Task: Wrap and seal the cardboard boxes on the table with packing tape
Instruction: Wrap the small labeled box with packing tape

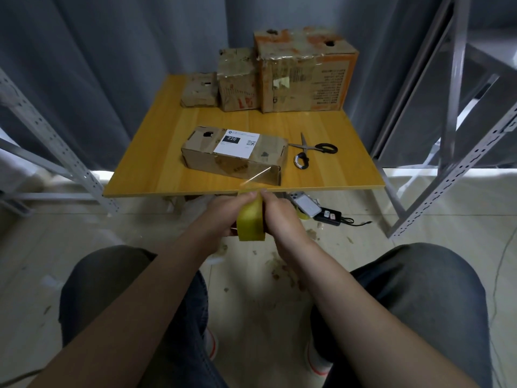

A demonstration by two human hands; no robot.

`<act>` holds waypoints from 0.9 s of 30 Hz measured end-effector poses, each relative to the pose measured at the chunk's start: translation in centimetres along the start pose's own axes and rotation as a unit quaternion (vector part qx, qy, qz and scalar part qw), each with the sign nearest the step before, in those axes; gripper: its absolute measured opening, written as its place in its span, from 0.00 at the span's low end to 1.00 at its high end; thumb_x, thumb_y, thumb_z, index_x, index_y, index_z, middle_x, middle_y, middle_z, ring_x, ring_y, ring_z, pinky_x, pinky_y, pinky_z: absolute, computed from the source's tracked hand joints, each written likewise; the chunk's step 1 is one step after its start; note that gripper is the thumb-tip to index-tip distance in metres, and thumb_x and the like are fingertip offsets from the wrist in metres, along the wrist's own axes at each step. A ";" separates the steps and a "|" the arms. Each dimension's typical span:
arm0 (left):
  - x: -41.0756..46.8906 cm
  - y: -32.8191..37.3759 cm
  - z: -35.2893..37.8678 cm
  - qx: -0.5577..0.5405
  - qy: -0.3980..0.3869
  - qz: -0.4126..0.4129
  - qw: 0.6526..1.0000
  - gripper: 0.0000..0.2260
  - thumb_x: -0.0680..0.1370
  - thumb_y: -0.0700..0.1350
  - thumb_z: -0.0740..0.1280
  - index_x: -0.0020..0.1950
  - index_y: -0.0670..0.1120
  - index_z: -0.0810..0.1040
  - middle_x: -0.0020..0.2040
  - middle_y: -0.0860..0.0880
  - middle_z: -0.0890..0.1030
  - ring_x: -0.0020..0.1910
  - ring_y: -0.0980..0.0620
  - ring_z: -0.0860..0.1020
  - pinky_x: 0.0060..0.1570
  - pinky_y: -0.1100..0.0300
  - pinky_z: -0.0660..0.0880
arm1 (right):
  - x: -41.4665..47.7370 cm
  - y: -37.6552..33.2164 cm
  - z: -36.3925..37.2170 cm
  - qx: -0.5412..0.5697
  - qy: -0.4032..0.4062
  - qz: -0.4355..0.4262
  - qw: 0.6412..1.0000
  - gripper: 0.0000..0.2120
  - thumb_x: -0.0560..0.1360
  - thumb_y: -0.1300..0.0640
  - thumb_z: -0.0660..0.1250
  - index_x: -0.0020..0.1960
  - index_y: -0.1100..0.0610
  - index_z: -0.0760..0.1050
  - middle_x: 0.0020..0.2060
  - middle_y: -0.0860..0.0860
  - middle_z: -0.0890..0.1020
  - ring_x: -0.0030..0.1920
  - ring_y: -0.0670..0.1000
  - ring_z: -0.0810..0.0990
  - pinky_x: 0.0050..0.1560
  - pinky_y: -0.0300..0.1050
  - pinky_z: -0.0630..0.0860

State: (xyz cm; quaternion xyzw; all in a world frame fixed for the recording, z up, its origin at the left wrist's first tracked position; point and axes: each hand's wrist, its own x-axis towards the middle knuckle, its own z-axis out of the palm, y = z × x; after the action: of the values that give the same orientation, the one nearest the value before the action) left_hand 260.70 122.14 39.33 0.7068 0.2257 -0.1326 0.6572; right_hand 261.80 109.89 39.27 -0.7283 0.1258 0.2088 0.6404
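A yellowish roll of packing tape (pixel 251 219) is held upright between both hands, just below the front edge of the wooden table (pixel 145 169). My left hand (pixel 221 214) grips the roll's left side; my right hand (pixel 279 217) grips its right side, thumb at the top. A clear strip of tape (pixel 258 175) stretches from the roll up to the near right corner of a long cardboard box (pixel 235 155) with a white label, lying on the table. Three more taped boxes stand at the back: small (pixel 200 91), medium (pixel 237 79), large (pixel 305 70).
Black-handled scissors (pixel 310 151) lie right of the long box. On the floor under the table's right side are a phone (pixel 306 205) and a black adapter with cable (pixel 330 217). Metal shelf frames (pixel 56 141) flank both sides. My knees fill the foreground.
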 end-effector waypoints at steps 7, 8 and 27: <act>0.3 -0.1 -0.8 -0.058 -0.051 -0.011 0.997 0.14 0.82 0.53 0.69 0.60 0.43 0.82 0.49 0.40 0.88 0.43 0.43 0.88 0.40 0.52 0.84 | 3.3 -5.2 -7.0 -0.330 0.147 -0.159 0.919 0.23 0.82 0.44 0.61 0.37 0.58 0.80 0.29 0.51 0.82 0.33 0.57 0.82 0.35 0.50 0.78; 0.3 -0.1 -0.8 -0.059 -0.052 -0.018 0.997 0.15 0.82 0.53 0.69 0.60 0.42 0.82 0.49 0.40 0.88 0.41 0.44 0.88 0.38 0.53 0.84 | 4.3 -6.0 -8.0 -0.362 0.197 -0.174 0.894 0.21 0.82 0.46 0.62 0.36 0.57 0.77 0.30 0.51 0.79 0.34 0.58 0.79 0.31 0.48 0.72; -0.5 1.0 -0.5 -0.067 -0.053 -0.043 0.995 0.14 0.86 0.51 0.63 0.59 0.40 0.79 0.41 0.39 0.87 0.33 0.45 0.86 0.30 0.55 0.81 | 10.1 -9.9 -11.0 -0.381 0.119 -0.086 0.913 0.12 0.78 0.56 0.73 0.40 0.60 0.74 0.36 0.57 0.77 0.33 0.55 0.76 0.31 0.47 0.74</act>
State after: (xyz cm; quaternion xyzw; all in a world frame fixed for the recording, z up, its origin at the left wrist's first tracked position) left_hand 260.74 122.56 40.50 0.6430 0.2291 -0.1823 0.7077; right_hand 276.75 101.41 44.28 -0.9444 0.0494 0.0967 0.3104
